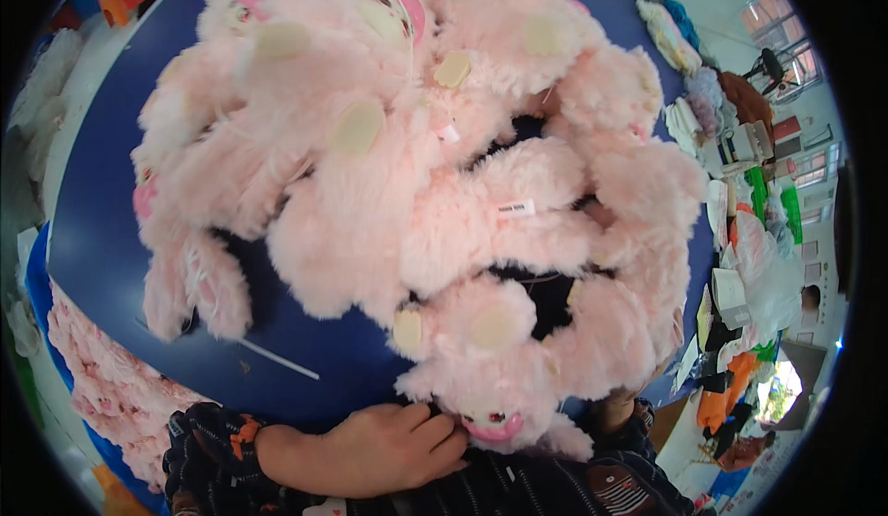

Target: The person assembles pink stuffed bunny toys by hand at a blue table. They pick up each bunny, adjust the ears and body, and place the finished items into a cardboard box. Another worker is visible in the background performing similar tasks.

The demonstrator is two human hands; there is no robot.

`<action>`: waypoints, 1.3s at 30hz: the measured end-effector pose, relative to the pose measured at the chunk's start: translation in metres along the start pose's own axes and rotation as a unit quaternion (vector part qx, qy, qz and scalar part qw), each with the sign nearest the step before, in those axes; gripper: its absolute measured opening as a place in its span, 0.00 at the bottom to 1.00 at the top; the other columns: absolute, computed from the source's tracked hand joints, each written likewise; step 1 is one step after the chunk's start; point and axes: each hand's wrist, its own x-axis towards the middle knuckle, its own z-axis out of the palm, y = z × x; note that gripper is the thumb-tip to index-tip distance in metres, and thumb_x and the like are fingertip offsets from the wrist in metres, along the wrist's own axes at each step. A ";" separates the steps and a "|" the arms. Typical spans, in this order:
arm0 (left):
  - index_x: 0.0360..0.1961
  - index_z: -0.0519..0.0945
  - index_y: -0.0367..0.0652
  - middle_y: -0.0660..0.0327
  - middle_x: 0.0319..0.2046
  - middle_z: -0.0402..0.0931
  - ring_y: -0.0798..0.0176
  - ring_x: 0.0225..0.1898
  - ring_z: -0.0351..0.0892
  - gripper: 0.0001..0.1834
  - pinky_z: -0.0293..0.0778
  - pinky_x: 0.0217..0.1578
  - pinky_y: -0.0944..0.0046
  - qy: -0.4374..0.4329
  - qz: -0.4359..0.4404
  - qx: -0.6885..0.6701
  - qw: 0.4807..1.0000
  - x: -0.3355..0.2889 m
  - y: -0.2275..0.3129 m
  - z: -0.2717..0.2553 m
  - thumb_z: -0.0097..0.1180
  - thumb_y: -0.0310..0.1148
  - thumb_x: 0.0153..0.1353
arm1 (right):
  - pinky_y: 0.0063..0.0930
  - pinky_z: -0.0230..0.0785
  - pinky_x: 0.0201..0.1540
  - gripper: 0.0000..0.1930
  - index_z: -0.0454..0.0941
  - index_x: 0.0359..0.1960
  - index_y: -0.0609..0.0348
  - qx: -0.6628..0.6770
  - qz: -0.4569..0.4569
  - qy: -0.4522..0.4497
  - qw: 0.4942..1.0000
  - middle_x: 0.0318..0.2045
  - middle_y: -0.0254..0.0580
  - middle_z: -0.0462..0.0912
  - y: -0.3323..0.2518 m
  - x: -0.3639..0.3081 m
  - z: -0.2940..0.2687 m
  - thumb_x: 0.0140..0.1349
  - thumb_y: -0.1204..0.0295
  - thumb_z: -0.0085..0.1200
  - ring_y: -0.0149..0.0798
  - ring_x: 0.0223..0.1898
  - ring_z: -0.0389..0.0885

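Observation:
A pink plush toy [481,377] with a pink-and-white face and cream pads lies at the table's near edge, its head towards me. My left hand [393,447] is closed at the left side of that head, fingers curled against the fur and the thumb out of sight. On the other side, my right hand [612,411] reaches under the fur; only its wrist area shows and its fingers are hidden. Just beyond, another pink plush toy [499,215] lies on its side with a white label [516,208] sticking out.
More fluffy pink toys [361,183] are heaped over the blue table [102,211]. A thin white strip [282,359] lies near the front left. Below the table's left edge, a blue-rimmed container holds pink plush pieces [106,377]. Cloth and bags [763,266] are piled along the right.

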 end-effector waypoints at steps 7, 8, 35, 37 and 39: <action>0.28 0.74 0.43 0.65 0.26 0.68 0.66 0.25 0.68 0.12 0.66 0.25 0.68 0.115 -0.056 0.089 0.988 -0.006 0.029 0.030 0.59 0.38 0.47 | 0.32 0.60 0.52 0.19 0.66 0.49 0.70 0.014 -0.077 0.040 0.996 0.49 0.50 0.70 -0.021 0.003 -0.009 0.55 0.73 0.41 0.40 0.51 0.67; 0.29 0.75 0.43 0.65 0.26 0.69 0.65 0.25 0.68 0.12 0.65 0.26 0.67 0.133 -0.061 0.104 0.984 -0.010 0.032 0.030 0.59 0.37 0.47 | 0.31 0.60 0.52 0.19 0.66 0.49 0.70 0.050 -0.062 0.020 0.997 0.48 0.51 0.70 -0.026 0.002 -0.010 0.55 0.74 0.41 0.40 0.50 0.68; 0.39 0.74 0.55 0.54 0.33 0.77 0.62 0.24 0.73 0.10 0.71 0.25 0.66 0.197 0.365 -0.337 0.845 -0.111 0.238 -0.008 0.53 0.32 0.55 | 0.17 0.60 0.28 0.15 0.73 0.39 0.70 0.132 0.015 -0.138 0.981 0.25 0.33 0.75 -0.064 -0.101 -0.035 0.55 0.69 0.54 0.23 0.26 0.66; 0.38 0.75 0.50 0.54 0.33 0.77 0.60 0.26 0.74 0.10 0.72 0.28 0.65 0.180 0.308 -0.318 0.878 -0.122 0.234 -0.005 0.56 0.33 0.53 | 0.19 0.62 0.28 0.11 0.74 0.36 0.69 0.104 -0.019 -0.078 0.991 0.24 0.36 0.76 -0.072 -0.106 -0.032 0.53 0.74 0.52 0.24 0.26 0.68; 0.35 0.76 0.41 0.54 0.33 0.77 0.58 0.31 0.76 0.13 0.73 0.33 0.63 0.167 0.198 -0.260 0.930 -0.135 0.222 0.001 0.61 0.32 0.48 | 0.20 0.63 0.29 0.10 0.74 0.36 0.68 0.045 -0.066 -0.030 0.996 0.25 0.38 0.76 -0.096 -0.106 -0.036 0.52 0.76 0.51 0.26 0.26 0.70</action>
